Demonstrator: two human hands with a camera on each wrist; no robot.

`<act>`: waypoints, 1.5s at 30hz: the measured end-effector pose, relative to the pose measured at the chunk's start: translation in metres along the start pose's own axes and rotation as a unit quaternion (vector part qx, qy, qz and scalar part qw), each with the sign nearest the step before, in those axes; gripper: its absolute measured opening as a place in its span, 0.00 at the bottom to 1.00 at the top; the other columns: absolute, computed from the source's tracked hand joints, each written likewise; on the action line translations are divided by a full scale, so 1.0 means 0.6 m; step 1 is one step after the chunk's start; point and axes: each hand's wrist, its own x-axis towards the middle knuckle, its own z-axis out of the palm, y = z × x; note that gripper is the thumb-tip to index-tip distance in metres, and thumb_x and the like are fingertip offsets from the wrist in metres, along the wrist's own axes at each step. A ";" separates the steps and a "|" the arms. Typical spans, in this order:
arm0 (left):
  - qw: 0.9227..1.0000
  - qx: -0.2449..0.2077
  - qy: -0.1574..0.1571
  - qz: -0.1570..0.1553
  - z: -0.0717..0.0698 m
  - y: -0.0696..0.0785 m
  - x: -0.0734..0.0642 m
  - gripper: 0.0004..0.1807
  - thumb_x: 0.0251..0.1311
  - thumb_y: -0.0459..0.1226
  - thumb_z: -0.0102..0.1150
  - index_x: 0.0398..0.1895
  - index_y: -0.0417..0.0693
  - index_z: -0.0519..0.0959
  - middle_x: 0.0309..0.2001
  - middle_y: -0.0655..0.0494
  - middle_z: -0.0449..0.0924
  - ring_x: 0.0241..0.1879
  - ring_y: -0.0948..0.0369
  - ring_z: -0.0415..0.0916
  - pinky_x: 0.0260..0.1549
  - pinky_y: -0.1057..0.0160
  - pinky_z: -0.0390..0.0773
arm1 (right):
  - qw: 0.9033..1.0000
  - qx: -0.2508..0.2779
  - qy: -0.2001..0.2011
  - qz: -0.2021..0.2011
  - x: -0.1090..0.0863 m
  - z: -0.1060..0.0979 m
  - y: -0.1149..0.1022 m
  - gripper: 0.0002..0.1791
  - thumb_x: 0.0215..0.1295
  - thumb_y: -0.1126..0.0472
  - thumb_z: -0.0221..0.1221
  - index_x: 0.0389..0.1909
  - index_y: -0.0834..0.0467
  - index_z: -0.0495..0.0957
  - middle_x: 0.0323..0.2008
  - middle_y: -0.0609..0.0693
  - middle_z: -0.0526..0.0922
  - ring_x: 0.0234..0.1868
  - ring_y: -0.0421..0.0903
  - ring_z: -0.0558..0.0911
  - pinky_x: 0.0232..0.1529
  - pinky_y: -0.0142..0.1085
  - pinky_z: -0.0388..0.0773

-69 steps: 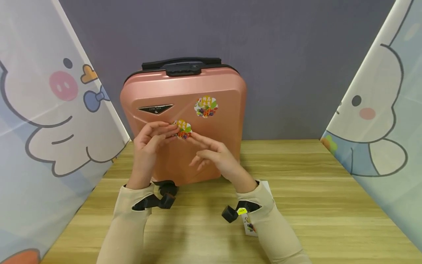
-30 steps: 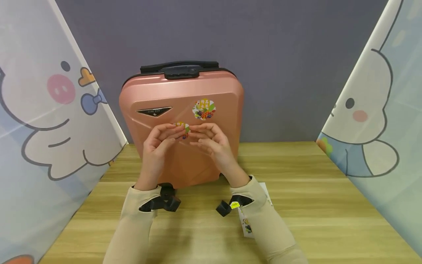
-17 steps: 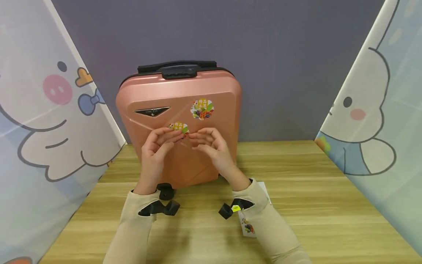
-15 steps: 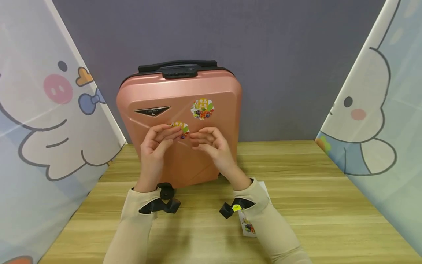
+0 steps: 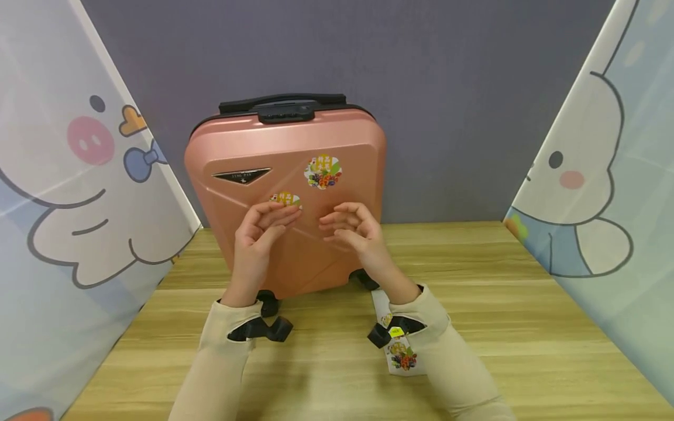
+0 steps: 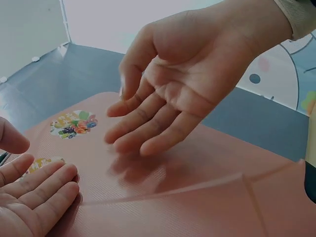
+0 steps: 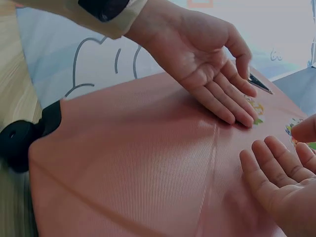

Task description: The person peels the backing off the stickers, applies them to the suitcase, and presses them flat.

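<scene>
A pink hard-shell suitcase (image 5: 295,263) stands upright on the table. On its front are two round fruit stickers, an upper right sticker (image 5: 323,171) and a lower sticker (image 5: 286,199) near the middle. My left hand (image 5: 263,231) has its nearly straight fingers over the lower part of that second sticker, and its fingertips appear to rest on the shell at the sticker's edge. My right hand (image 5: 360,231) hovers to the right with fingers relaxed and nothing in them; in the left wrist view, its shadow falls on the shell below the fingers (image 6: 143,118).
A white strip of fruit stickers (image 5: 404,356) lies on the wooden table (image 5: 500,316), partly under the right forearm. Behind the suitcase rises a grey wall (image 5: 447,117). Printed cartoon panels flank both sides. Black wheels (image 7: 19,143) show at the suitcase's lower corners.
My right hand has drawn away from the lower sticker to the right, uncovering more of the sticker strip. My left hand has shifted slightly right and stays at the lower sticker.
</scene>
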 end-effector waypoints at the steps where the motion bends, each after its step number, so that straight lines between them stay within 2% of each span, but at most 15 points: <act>1: 1.000 0.001 0.000 -0.003 -0.001 -0.001 -0.002 0.15 0.65 0.20 0.45 0.52 0.35 0.73 0.49 0.49 0.85 0.51 0.55 0.83 0.55 0.57 0.77 | 1.000 -0.005 -0.001 -0.002 -0.002 -0.004 -0.001 0.19 0.64 0.76 0.50 0.55 0.74 0.64 0.43 0.49 0.84 0.46 0.46 0.84 0.47 0.43 0.83; 4: 1.000 0.001 -0.002 -0.006 -0.004 -0.004 -0.007 0.15 0.65 0.20 0.45 0.53 0.35 0.72 0.50 0.50 0.85 0.51 0.54 0.83 0.55 0.58 0.77 | 1.000 -0.014 -0.007 -0.006 -0.007 -0.017 -0.003 0.21 0.64 0.77 0.49 0.57 0.81 0.60 0.42 0.48 0.84 0.45 0.45 0.84 0.45 0.42 0.83; 6: 1.000 -0.005 -0.004 -0.004 -0.005 -0.006 -0.010 0.15 0.65 0.20 0.45 0.54 0.33 0.72 0.50 0.49 0.84 0.51 0.54 0.82 0.55 0.57 0.77 | 1.000 -0.017 -0.015 -0.011 -0.012 -0.026 -0.004 0.21 0.64 0.78 0.49 0.56 0.82 0.61 0.42 0.48 0.85 0.44 0.45 0.84 0.44 0.41 0.84; 12: 1.000 -0.024 0.004 -0.018 -0.003 -0.012 -0.020 0.17 0.65 0.20 0.45 0.56 0.33 0.71 0.51 0.48 0.84 0.53 0.55 0.81 0.54 0.57 0.78 | 0.998 -0.035 -0.033 -0.032 -0.027 -0.055 -0.008 0.18 0.63 0.78 0.49 0.55 0.73 0.69 0.43 0.49 0.85 0.44 0.44 0.84 0.41 0.38 0.83; 14: 0.999 -0.028 0.005 -0.028 -0.002 -0.014 -0.023 0.17 0.65 0.20 0.44 0.56 0.33 0.71 0.52 0.49 0.84 0.53 0.55 0.81 0.55 0.57 0.78 | 0.998 -0.045 -0.034 -0.027 -0.034 -0.067 -0.011 0.18 0.64 0.79 0.49 0.55 0.72 0.70 0.43 0.49 0.85 0.44 0.44 0.84 0.41 0.38 0.83; 17: 0.999 -0.028 0.000 -0.040 0.000 -0.018 -0.028 0.18 0.65 0.21 0.44 0.57 0.32 0.70 0.52 0.49 0.83 0.53 0.55 0.81 0.55 0.57 0.78 | 0.997 -0.070 -0.035 -0.008 -0.046 -0.087 -0.015 0.18 0.65 0.79 0.50 0.56 0.75 0.68 0.43 0.49 0.84 0.44 0.45 0.84 0.39 0.37 0.83; 23: 0.998 -0.018 -0.025 -0.057 0.011 -0.037 -0.043 0.17 0.65 0.21 0.45 0.57 0.28 0.70 0.54 0.46 0.82 0.53 0.54 0.80 0.54 0.57 0.78 | 0.992 -0.118 -0.028 0.041 -0.071 -0.121 -0.017 0.20 0.65 0.78 0.51 0.57 0.82 0.64 0.43 0.50 0.84 0.41 0.44 0.84 0.39 0.35 0.83; 28: 0.994 -0.009 -0.058 -0.096 0.030 -0.053 -0.057 0.18 0.67 0.22 0.45 0.59 0.25 0.67 0.58 0.34 0.76 0.55 0.53 0.79 0.55 0.57 0.78 | 0.985 -0.157 -0.020 0.065 -0.089 -0.142 -0.012 0.19 0.66 0.78 0.53 0.55 0.83 0.65 0.42 0.51 0.84 0.41 0.41 0.84 0.39 0.33 0.82; 31: 0.989 -0.006 -0.084 -0.122 0.042 -0.065 -0.064 0.19 0.68 0.23 0.45 0.60 0.23 0.65 0.59 0.28 0.72 0.57 0.53 0.77 0.55 0.58 0.77 | 0.980 -0.188 -0.020 0.067 -0.099 -0.156 -0.008 0.18 0.66 0.79 0.53 0.53 0.84 0.65 0.42 0.55 0.84 0.41 0.41 0.83 0.38 0.32 0.82; 34: 0.985 -0.003 -0.112 -0.132 0.051 -0.078 -0.071 0.19 0.68 0.23 0.46 0.60 0.22 0.65 0.59 0.25 0.71 0.58 0.53 0.77 0.55 0.58 0.77 | 0.971 -0.226 -0.023 0.080 -0.110 -0.171 -0.004 0.16 0.66 0.79 0.54 0.53 0.82 0.68 0.42 0.64 0.82 0.41 0.41 0.83 0.39 0.32 0.82; 37: 0.981 -0.004 -0.137 -0.136 0.059 -0.092 -0.078 0.19 0.68 0.23 0.45 0.60 0.20 0.64 0.58 0.22 0.70 0.57 0.47 0.77 0.55 0.53 0.78 | 0.957 -0.265 -0.031 0.112 -0.122 -0.190 0.000 0.15 0.67 0.78 0.55 0.53 0.79 0.71 0.44 0.72 0.79 0.42 0.44 0.83 0.40 0.33 0.82; 41: 0.975 -0.015 -0.156 -0.159 0.070 -0.109 -0.090 0.20 0.68 0.23 0.44 0.60 0.19 0.63 0.56 0.19 0.69 0.56 0.38 0.75 0.54 0.51 0.78 | 0.932 -0.314 -0.057 0.174 -0.134 -0.215 0.008 0.15 0.68 0.72 0.57 0.53 0.75 0.74 0.46 0.70 0.80 0.43 0.47 0.82 0.40 0.38 0.82; 45: 0.966 -0.017 -0.174 -0.190 0.080 -0.128 -0.103 0.19 0.69 0.24 0.45 0.60 0.19 0.63 0.57 0.21 0.70 0.57 0.35 0.73 0.53 0.58 0.78 | 0.903 -0.371 -0.096 0.196 -0.144 -0.234 0.020 0.14 0.68 0.68 0.59 0.51 0.72 0.77 0.45 0.64 0.82 0.44 0.52 0.82 0.41 0.41 0.81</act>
